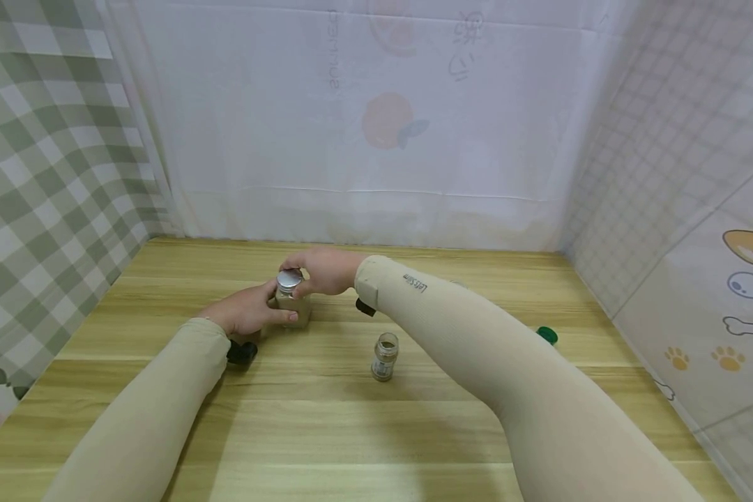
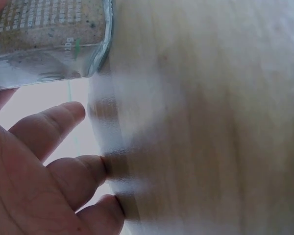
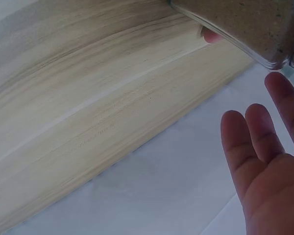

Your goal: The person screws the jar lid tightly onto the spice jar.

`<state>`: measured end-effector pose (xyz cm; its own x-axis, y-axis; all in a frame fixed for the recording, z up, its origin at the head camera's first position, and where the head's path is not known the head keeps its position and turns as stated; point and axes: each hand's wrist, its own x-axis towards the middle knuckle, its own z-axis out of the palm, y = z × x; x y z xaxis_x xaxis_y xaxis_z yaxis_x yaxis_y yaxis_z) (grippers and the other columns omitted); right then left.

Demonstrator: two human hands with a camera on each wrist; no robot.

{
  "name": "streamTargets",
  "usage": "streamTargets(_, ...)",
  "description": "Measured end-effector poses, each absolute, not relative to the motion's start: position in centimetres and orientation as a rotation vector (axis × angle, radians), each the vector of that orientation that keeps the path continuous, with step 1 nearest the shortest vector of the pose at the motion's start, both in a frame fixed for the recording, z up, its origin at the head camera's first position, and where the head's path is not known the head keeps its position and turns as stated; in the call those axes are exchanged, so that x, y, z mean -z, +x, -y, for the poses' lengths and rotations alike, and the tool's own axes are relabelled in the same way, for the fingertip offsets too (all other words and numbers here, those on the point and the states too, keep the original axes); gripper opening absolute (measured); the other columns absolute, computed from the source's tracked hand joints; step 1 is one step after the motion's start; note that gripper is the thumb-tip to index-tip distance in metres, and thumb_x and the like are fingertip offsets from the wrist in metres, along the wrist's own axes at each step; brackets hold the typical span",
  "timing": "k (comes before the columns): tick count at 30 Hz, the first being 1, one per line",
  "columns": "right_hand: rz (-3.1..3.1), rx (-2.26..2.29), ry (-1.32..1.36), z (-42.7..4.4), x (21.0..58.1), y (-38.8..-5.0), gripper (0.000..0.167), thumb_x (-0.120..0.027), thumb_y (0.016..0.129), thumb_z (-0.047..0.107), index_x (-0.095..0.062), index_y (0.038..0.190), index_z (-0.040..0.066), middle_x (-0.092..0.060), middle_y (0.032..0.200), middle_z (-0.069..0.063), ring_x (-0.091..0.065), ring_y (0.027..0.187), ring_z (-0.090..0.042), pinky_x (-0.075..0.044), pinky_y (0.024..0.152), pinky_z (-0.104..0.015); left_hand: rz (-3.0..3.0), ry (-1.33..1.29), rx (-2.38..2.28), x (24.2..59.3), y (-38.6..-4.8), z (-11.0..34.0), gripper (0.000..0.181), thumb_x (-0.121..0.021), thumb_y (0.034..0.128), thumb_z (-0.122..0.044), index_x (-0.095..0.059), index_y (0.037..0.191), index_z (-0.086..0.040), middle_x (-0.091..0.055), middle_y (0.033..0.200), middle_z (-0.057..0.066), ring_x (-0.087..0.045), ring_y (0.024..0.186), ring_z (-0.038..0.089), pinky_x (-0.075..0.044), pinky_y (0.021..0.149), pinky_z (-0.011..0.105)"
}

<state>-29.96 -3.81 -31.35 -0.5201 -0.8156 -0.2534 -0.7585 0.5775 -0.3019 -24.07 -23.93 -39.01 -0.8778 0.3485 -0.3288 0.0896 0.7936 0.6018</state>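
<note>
A square glass jar of brown, speckled seasoning stands upright on the left half of the table, topped by a silver lid. My left hand holds the jar's body low down, thumb across its near face. From above and behind, my right hand grips the lid, with thumb and fingers on opposite sides. Close up in the left wrist view, the jar shows rows of small print. In the right wrist view, the jar fills the upper right corner, and the lid is out of sight.
A small lidless glass jar with a label stands right of the square jar, near my right forearm. Farther right lies a green cap, partly behind the sleeve. A clear rim shows just beyond that sleeve. Cloth-covered walls border the wooden table.
</note>
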Motion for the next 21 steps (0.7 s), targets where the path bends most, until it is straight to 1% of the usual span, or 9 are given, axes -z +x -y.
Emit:
streamTargets(5,-2.453,0.202,-1.307,3.81,31.23,-29.88,0.047,-0.069,0.104,0.033,-0.058,0.145,0.014,-0.067,0.13,0.003,-0.062,0.119,-0.011,-0.049,0.106,-0.029,-2.559,0.343,-0.821,39.06,-24.06,23.92,0.099,-0.063,0.0988,-0.064,-0.009,0.171,-0.024,-0.029,0.169,0.03,-0.037,0.151,0.053,-0.037,0.116,0.07)
streamTargets(10,-2.468,0.178,-1.319,3.91,31.29,-29.76,0.045,-0.068,0.104,0.035,-0.059,0.142,0.013,-0.067,0.126,0.004,-0.062,0.113,-0.01,-0.05,0.101,-0.028,-2.562,0.363,-0.828,39.05,-23.96,23.89,0.099,-0.063,0.0999,-0.062,-0.006,0.171,-0.023,-0.027,0.17,0.029,-0.037,0.151,0.052,-0.036,0.117,0.069)
streamTargets(18,-2.474,0.193,-1.323,3.94,31.43,-29.61,0.041,-0.069,0.104,0.034,-0.061,0.138,0.012,-0.067,0.122,0.003,-0.062,0.11,-0.011,-0.051,0.099,-0.028,-2.571,0.361,-0.819,39.1,-23.98,23.87,0.098,-0.062,0.0999,-0.063,-0.007,0.171,-0.023,-0.032,0.167,0.031,-0.038,0.15,0.053,-0.038,0.116,0.069)
streamTargets(21,-2.475,0.193,-1.311,3.96,31.44,-29.56,0.04,-0.068,0.104,0.035,-0.061,0.137,0.013,-0.066,0.122,0.004,-0.061,0.11,-0.011,-0.05,0.098,-0.028,-2.577,0.361,-0.813,39.15,-24.02,23.88,0.098,-0.062,0.0999,-0.063,-0.008,0.171,-0.024,-0.037,0.164,0.031,-0.041,0.148,0.052,-0.04,0.114,0.068)
